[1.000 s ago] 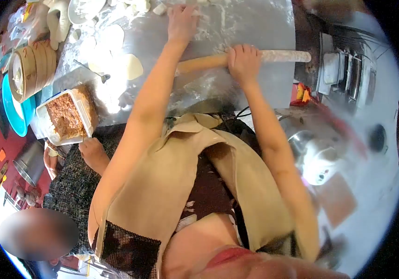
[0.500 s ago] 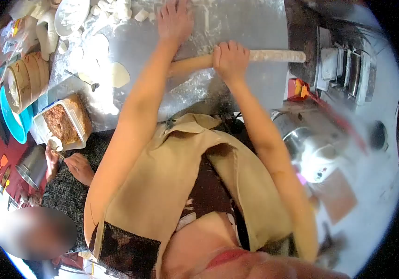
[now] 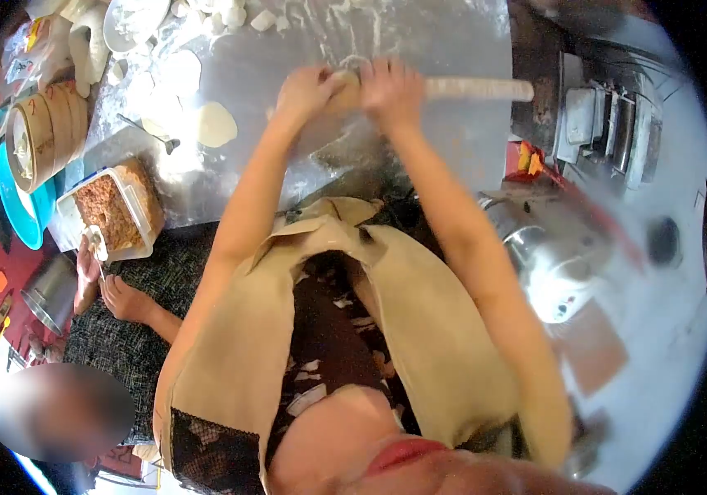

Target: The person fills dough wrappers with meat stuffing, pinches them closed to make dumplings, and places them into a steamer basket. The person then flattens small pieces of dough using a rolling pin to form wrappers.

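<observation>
A long wooden rolling pin [image 3: 477, 87] lies across the floured metal table [image 3: 263, 58], its bare end reaching out to the right. My right hand [image 3: 393, 95] is closed over the pin near its middle. Close beside it, my left hand [image 3: 305, 92] curls its fingers on the pin's left part. Just beyond my fingers there is loose flour and perhaps a small bit of dough, too unclear to make out. Flat rounds of dough [image 3: 216, 124] rest on the table left of my left arm, near a thin spoon-like tool [image 3: 170, 146].
At the left stand a tub of minced filling [image 3: 108, 213], bamboo steamers [image 3: 40, 132] and a turquoise basin [image 3: 14, 202]. A co-worker's hands [image 3: 126, 299] hold a wrapper beside the tub. Dough pieces [image 3: 225, 11] lie at the far edge. A metal pot [image 3: 526, 239] stands right.
My left hand has come back from the far side of the table onto the rolling pin. My right hand and the pin have shifted slightly left.
</observation>
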A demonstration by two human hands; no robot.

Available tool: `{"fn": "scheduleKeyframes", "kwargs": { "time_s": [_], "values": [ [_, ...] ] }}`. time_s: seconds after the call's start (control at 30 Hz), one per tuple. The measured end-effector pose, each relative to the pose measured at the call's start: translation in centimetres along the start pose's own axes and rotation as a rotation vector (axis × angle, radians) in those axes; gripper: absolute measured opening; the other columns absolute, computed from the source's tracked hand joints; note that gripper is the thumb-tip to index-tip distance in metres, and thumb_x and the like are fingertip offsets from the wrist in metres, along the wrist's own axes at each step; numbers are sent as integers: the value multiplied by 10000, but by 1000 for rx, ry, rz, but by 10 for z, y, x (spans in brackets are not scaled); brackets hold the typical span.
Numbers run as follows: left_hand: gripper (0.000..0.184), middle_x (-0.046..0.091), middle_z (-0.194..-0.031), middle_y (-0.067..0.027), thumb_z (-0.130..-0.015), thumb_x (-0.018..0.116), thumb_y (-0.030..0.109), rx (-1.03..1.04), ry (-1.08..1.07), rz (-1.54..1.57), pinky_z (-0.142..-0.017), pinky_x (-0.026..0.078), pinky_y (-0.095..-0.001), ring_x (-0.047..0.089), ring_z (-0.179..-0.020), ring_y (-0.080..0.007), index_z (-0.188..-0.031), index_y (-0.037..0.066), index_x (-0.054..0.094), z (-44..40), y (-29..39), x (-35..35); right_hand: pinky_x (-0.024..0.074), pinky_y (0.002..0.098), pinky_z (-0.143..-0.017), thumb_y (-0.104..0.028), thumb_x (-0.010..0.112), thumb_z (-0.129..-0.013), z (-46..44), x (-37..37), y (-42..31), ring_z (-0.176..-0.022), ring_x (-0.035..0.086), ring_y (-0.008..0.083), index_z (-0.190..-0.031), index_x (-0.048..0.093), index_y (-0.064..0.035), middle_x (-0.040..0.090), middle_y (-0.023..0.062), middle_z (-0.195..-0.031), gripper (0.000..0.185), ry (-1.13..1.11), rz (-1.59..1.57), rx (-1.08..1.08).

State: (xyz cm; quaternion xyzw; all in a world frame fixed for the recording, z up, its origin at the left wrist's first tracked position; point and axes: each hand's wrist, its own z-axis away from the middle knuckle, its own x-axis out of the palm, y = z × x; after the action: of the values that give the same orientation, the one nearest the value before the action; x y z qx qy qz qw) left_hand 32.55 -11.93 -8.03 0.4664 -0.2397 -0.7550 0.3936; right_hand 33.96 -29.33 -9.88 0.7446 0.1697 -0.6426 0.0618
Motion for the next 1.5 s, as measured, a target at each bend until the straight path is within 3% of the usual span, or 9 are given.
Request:
{"fn": "scheduleKeyframes", "kwargs": {
  "time_s": [0.43, 0.53, 0.8, 0.87, 1.0, 1.13, 1.27, 1.37, 1.5],
  "values": [
    [361, 654, -898, -178, -799, 601, 382, 92, -66, -297, -762, 485, -405, 633, -844, -324, -927, 51, 666, -15, -15, -25, 395, 415, -743, -315, 528, -826, -54, -1, -42, -779, 560, 267, -796, 661, -109, 603, 103, -813, 247, 43, -164, 295],
    [391, 651, -908, -188, -816, 571, 413, 94, -25, -161, -769, 485, -420, 623, -861, -353, -939, 54, 667, 19, -39, -30, 429, 450, -728, -350, 513, -843, 20, -7, -26, -803, 599, 304, -814, 658, -100, 617, 130, -843, 290, 189, -15, -214],
    [401, 646, -940, -192, -843, 538, 393, 22, -276, -338, -784, 479, -425, 612, -891, -370, -962, 29, 657, -6, -9, -62, 414, 419, -798, -319, 488, -854, -46, 16, -44, -819, 571, 288, -902, 674, -99, 627, 99, -862, 292, -309, -132, 183],
    [384, 645, -939, -194, -837, 547, 381, 28, -89, -199, -771, 481, -427, 613, -886, -369, -959, 35, 658, 25, -37, -50, 474, 439, -689, -200, 494, -815, 18, -27, -42, -886, 573, 310, -864, 626, -117, 613, 100, -878, 164, 139, 41, -268],
    [310, 655, -896, -172, -801, 611, 308, 75, 151, -295, -728, 495, -403, 635, -824, -322, -955, 44, 660, 30, -35, -22, 443, 467, -694, -211, 519, -804, 6, -4, -44, -860, 568, 315, -903, 628, -133, 610, 94, -861, 166, 16, 39, -93],
    [364, 644, -943, -202, -793, 586, 330, -12, -187, -276, -765, 495, -430, 627, -882, -344, -1006, 41, 647, -11, -26, -64, 424, 459, -702, -199, 540, -779, -50, 2, -52, -840, 564, 298, -924, 621, -142, 605, 91, -868, 175, -187, 93, -38],
    [339, 649, -909, -209, -780, 597, 303, -89, 64, 99, -731, 507, -410, 643, -831, -334, -985, 38, 649, 39, -67, -42, 396, 475, -792, -381, 459, -855, 31, -4, -35, -905, 559, 326, -879, 660, -102, 623, 108, -890, 345, 67, -38, -138],
    [307, 667, -857, -174, -776, 603, 271, -32, 91, -361, -708, 512, -359, 654, -751, -307, -972, 42, 661, 25, -37, -39, 378, 449, -842, -323, 540, -793, -19, 25, -47, -968, 556, 294, -882, 673, -110, 630, 112, -910, 267, -126, 2, 104],
    [305, 662, -875, -180, -781, 604, 318, -54, 5, -131, -748, 491, -386, 640, -831, -319, -909, 54, 683, 12, -41, -74, 389, 442, -825, -285, 564, -780, -35, -14, -56, -977, 553, 287, -924, 645, -106, 618, 113, -932, 244, -240, 97, -133]
  ]
}}
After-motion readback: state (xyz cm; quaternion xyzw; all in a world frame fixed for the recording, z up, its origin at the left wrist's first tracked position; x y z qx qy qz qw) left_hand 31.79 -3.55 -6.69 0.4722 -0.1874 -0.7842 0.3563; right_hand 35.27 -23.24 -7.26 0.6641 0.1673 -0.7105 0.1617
